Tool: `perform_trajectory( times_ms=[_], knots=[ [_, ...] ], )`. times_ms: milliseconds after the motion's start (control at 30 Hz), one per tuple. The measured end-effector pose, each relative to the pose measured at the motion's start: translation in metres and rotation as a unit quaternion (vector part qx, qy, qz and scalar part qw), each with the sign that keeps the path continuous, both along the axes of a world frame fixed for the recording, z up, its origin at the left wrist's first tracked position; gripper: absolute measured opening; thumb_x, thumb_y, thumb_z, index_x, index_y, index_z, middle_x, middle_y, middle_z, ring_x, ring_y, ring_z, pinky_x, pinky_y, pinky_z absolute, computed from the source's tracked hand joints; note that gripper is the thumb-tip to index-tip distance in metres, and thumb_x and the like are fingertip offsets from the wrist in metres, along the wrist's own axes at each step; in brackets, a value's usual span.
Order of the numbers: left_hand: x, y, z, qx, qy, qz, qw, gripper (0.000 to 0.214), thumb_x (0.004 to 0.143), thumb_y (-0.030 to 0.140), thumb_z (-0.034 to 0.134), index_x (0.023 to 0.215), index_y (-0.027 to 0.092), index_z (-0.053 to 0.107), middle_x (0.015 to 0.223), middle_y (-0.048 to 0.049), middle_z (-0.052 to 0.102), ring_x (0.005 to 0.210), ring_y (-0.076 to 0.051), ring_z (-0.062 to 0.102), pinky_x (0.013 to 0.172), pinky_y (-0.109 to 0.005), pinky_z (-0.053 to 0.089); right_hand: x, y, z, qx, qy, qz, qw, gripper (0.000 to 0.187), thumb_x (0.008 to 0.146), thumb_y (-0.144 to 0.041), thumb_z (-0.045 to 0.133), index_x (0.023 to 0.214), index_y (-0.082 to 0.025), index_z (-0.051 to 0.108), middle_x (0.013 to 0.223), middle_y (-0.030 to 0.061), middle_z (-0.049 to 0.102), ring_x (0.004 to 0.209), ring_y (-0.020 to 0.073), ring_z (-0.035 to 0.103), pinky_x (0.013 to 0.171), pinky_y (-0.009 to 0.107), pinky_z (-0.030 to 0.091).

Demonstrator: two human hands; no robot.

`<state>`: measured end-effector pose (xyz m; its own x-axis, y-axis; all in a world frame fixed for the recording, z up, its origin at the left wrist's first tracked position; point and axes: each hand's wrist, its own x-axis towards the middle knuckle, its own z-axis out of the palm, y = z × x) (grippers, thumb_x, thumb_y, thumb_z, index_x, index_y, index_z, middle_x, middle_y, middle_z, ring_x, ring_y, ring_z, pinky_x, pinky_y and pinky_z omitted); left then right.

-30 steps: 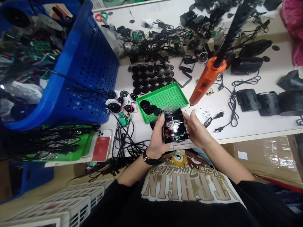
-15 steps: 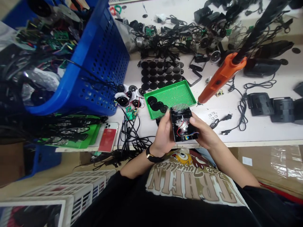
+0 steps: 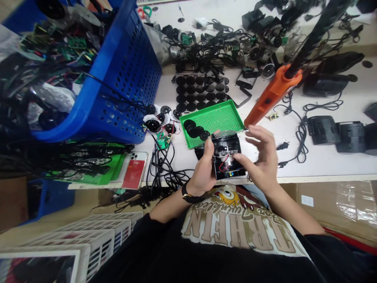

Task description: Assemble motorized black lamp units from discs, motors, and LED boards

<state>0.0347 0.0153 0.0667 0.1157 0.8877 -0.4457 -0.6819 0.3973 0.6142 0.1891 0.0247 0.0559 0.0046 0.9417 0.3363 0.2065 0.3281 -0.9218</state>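
My left hand grips the left side of a black plastic housing, thumb on its upper edge. Inside the housing a small motor-like part shows, with red and blue wires. A clear round piece sticks out at its far end. My right hand is spread at the housing's right side; its thumb tip is at the opening, and whether it touches cannot be told. Just beyond lies a green tray with black discs. An orange electric screwdriver hangs with its tip near the tray's right corner.
A blue basket heaped with circuit boards and wires stands at left. Small motors, black cables and a red phone lie nearby. Black disc rows sit behind the tray. Black housings and a coiled cord are at right.
My right hand has let go of the housing's right side, and its fingers have opened away to the right. The housing tilts slightly in my left hand. The screwdriver has shifted a little left.
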Motion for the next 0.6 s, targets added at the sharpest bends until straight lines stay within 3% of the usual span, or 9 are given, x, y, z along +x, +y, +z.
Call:
perform_trajectory(
  times_ms=[100, 167, 267, 433, 600],
  knots=[
    [-0.001, -0.001, 0.000, 0.016, -0.025, -0.039, 0.999, 0.060, 0.095, 0.068, 0.060, 0.144, 0.033, 0.058, 0.138, -0.0044, 0.069, 0.140, -0.030, 0.058, 0.114, -0.048, 0.050, 0.002, -0.001, 0.008, 0.180, -0.144, -0.017, 0.973, 0.018, 0.088, -0.028, 0.081, 0.101, -0.032, 0.069, 0.097, 0.0038, 0.070, 0.096, 0.0263, 0.066, 0.089, 0.049, 0.055],
    [-0.002, -0.003, -0.001, 0.036, -0.012, -0.039, 0.998, 0.062, 0.094, 0.069, 0.061, 0.146, 0.035, 0.056, 0.140, -0.0039, 0.069, 0.139, -0.029, 0.059, 0.114, -0.046, 0.050, 0.000, -0.001, 0.011, 0.228, -0.180, 0.001, 0.957, 0.017, 0.090, -0.021, 0.078, 0.098, -0.031, 0.068, 0.087, 0.0020, 0.070, 0.085, 0.0242, 0.064, 0.079, 0.045, 0.055],
    [-0.003, -0.007, -0.004, 0.072, 0.027, -0.032, 0.997, 0.061, 0.096, 0.067, 0.060, 0.149, 0.036, 0.054, 0.144, -0.0027, 0.066, 0.143, -0.028, 0.055, 0.117, -0.046, 0.047, -0.004, -0.001, 0.011, 0.247, -0.185, -0.010, 0.951, 0.021, 0.090, -0.013, 0.073, 0.099, -0.030, 0.066, 0.085, 0.0015, 0.071, 0.080, 0.0230, 0.062, 0.075, 0.044, 0.054],
    [-0.003, -0.011, -0.006, 0.114, 0.106, -0.023, 0.988, 0.052, 0.102, 0.059, 0.053, 0.149, 0.035, 0.052, 0.152, -0.0014, 0.059, 0.153, -0.024, 0.043, 0.130, -0.044, 0.030, -0.010, -0.004, 0.009, 0.231, -0.186, -0.017, 0.955, 0.022, 0.091, -0.008, 0.064, 0.095, -0.030, 0.064, 0.087, 0.0026, 0.071, 0.083, 0.0245, 0.061, 0.076, 0.045, 0.052],
    [0.000, -0.011, -0.008, 0.116, 0.100, 0.002, 0.988, 0.051, 0.103, 0.056, 0.055, 0.147, 0.031, 0.053, 0.151, -0.0029, 0.060, 0.150, -0.025, 0.048, 0.131, -0.045, 0.028, -0.014, -0.007, 0.011, 0.212, -0.172, -0.006, 0.962, 0.021, 0.094, -0.007, 0.061, 0.096, -0.028, 0.061, 0.088, 0.0031, 0.067, 0.085, 0.0230, 0.062, 0.077, 0.043, 0.051]
  ],
)
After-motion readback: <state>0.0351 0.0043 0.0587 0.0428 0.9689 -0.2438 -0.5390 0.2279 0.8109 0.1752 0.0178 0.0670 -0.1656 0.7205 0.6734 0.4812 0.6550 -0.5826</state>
